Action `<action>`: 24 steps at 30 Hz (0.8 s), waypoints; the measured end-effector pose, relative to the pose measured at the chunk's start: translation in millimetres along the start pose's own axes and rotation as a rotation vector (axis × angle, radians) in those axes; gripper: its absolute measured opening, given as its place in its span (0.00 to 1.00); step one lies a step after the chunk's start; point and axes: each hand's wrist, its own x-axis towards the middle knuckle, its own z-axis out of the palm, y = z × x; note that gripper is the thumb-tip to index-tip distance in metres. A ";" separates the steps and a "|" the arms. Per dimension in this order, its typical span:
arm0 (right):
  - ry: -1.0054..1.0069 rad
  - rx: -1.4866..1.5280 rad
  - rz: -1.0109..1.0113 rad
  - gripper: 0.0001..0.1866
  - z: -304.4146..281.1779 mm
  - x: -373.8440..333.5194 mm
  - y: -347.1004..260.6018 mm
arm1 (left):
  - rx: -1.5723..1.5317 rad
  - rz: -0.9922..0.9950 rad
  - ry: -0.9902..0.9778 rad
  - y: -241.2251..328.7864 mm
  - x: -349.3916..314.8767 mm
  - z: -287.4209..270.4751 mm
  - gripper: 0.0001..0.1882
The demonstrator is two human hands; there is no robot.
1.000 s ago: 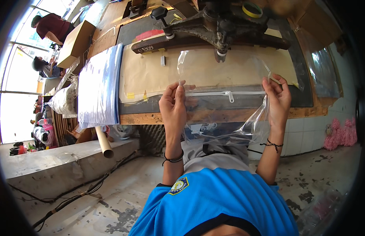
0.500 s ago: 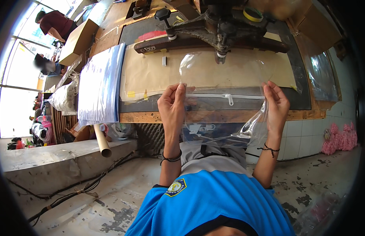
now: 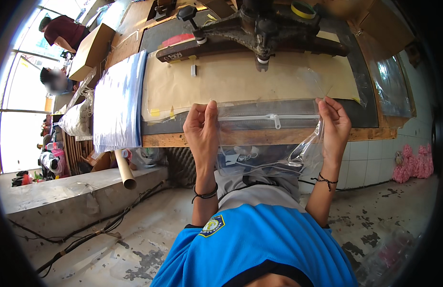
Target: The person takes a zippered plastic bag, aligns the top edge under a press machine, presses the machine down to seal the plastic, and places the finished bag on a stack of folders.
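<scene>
Between my two hands hangs a clear plastic zipper bag, stretched at the table's near edge. A white zipper crosses its upper part, and the white zipper pull sits a little right of the middle. My left hand has its fingers curled and thumb up, pinching the bag's left edge. At the right edge, my right hand pinches the plastic between thumb and fingers. The lower part of the bag droops in shiny folds in front of my lap. Clear film beyond the zipper is hard to trace against the brown paper.
A heavy black metal press with a long bar stands over brown paper on the table. Plastic sheets are stacked left, and more clear plastic lies right. A cardboard tube juts out below. Two people are at the far left.
My left hand has shifted slightly left with its side of the bag. The raised clear film beyond the zipper has sunk lower. My right hand stays nearly in place.
</scene>
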 end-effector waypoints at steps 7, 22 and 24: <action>-0.035 0.059 0.024 0.15 -2.3 -0.9 2.0 | 0.023 -0.084 0.063 -7.7 -3.3 3.3 0.17; -0.044 0.095 0.038 0.12 -5.7 3.9 1.9 | 0.086 -0.044 0.000 -8.0 -0.3 -1.6 0.14; -0.025 0.038 0.022 0.13 -9.7 4.4 5.0 | 0.095 -0.046 0.018 -3.6 -3.7 5.0 0.11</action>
